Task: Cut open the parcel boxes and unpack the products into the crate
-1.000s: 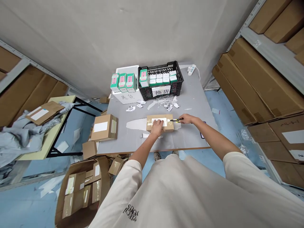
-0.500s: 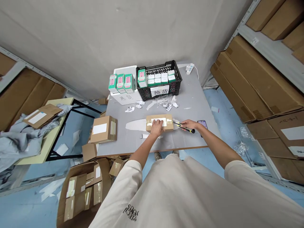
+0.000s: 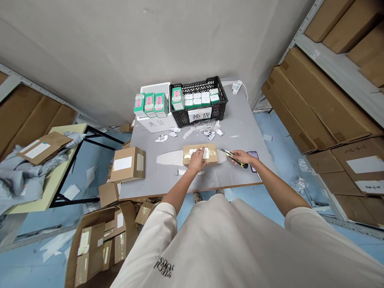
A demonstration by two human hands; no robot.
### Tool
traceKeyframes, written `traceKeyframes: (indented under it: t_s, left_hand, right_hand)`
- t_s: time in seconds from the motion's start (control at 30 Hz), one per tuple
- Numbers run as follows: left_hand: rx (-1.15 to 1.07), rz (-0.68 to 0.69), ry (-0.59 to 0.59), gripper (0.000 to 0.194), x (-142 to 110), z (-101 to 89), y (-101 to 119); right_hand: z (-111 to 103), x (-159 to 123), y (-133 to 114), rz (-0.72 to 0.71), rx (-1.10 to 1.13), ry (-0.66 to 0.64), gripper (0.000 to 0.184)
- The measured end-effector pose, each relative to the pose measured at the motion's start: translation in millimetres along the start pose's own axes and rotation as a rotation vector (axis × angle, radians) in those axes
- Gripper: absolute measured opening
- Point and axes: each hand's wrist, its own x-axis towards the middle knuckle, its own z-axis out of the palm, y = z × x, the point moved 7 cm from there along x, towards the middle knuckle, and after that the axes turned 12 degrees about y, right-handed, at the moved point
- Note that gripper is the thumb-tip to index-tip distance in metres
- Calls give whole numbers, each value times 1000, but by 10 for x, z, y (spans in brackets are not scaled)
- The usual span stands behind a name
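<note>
A: Materials and shapes?
B: Box (image 3: 211, 157): oblong brown cardboard, flat-faced, glossy tape, white label. Knife (image 3: 241, 163): slim, yellow and black. Table (image 3: 153, 178): smooth grey top. Paper scraps (image 3: 162, 138): white, crumpled, beyond the box.
A: Left hand (image 3: 197, 161)?
B: Open, fingers laid over label and box top; box directly beneath, nearer the table's front edge than its back edge.
A: Right hand (image 3: 240, 155)?
B: Closed round the knife, apart from the box, toward the table's right edge. Blade end points at the box. Phone (image 3: 253, 157) just beside the wrist.
</note>
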Motion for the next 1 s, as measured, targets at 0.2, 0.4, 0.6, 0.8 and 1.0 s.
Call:
traceKeyframes:
  t_s: [0.2, 0.4, 0.6, 0.8, 1.0]
  left_hand:
    - [-24, -33, 112, 44, 174, -144, 70]
    - [-19, -39, 44, 44, 379, 12, 77]
    - [20, -75, -11, 57, 466, 59, -11]
    - [30, 11, 41, 54, 373, 13, 39]
    - [24, 37, 46, 61, 302, -2, 64]
  right_hand:
    - [-26, -49, -167, -76, -43, 111, 40]
    - [34, -128, -495, -285, -287, 187, 42]
    - [115, -105, -552, -358, -612, 237, 43]
    - [182, -82, -495, -335, -648, 258, 45]
    - [275, -108, -560, -328, -591, 296, 44]
